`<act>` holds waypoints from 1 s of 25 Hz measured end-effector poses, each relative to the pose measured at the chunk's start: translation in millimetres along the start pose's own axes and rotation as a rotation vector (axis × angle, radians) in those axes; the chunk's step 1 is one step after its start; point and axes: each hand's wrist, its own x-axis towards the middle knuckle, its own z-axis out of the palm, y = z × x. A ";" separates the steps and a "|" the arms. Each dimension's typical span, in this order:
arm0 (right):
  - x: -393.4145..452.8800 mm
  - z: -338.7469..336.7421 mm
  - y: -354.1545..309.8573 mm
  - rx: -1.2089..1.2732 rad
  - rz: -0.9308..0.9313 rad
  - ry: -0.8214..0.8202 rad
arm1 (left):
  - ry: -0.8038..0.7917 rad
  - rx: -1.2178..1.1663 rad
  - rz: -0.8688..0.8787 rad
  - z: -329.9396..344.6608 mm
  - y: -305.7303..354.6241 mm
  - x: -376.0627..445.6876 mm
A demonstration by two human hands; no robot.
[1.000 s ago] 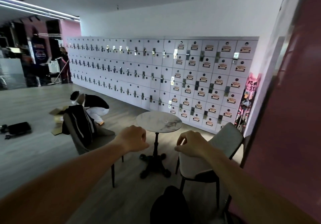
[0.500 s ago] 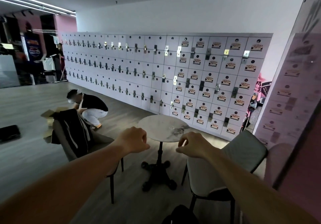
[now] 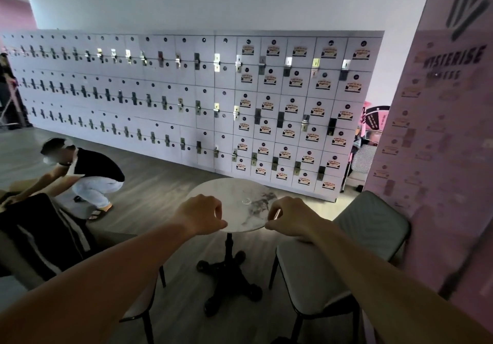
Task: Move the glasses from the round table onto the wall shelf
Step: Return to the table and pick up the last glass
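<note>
Looks like the locker area of a public venue or club: a long wall of small numbered lockers (image 3: 186, 103) with labels and locks, a pink branded sign panel (image 3: 440, 130), wood flooring, and a café-style round table (image 3: 232, 199) with chairs (image 3: 346, 250).

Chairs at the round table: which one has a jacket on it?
The dark chair beside the left hand, draped with a black jacket; the grey padded chair is bare.

Two bare forearms, no sleeves, watch or rings visible; left hand (image 3: 201, 217) and right hand (image 3: 289, 219) ungloved.
</note>
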 end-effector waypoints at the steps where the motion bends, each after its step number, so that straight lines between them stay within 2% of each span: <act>1: 18.3 0.9 4.7 -0.004 0.009 0.001 | -0.008 0.001 0.008 3.7 -4.3 19.2; 7: 135.2 -12.5 44.6 0.038 0.058 0.037 | -0.037 0.052 0.038 17.2 -21.0 147.1; 13: 247.5 -38.2 95.3 0.056 0.115 0.059 | -0.054 0.019 0.066 25.6 -8.1 280.4; 25: 390.8 -1.7 159.5 0.111 0.190 -0.059 | -0.162 0.006 0.045 107.1 -27.0 434.6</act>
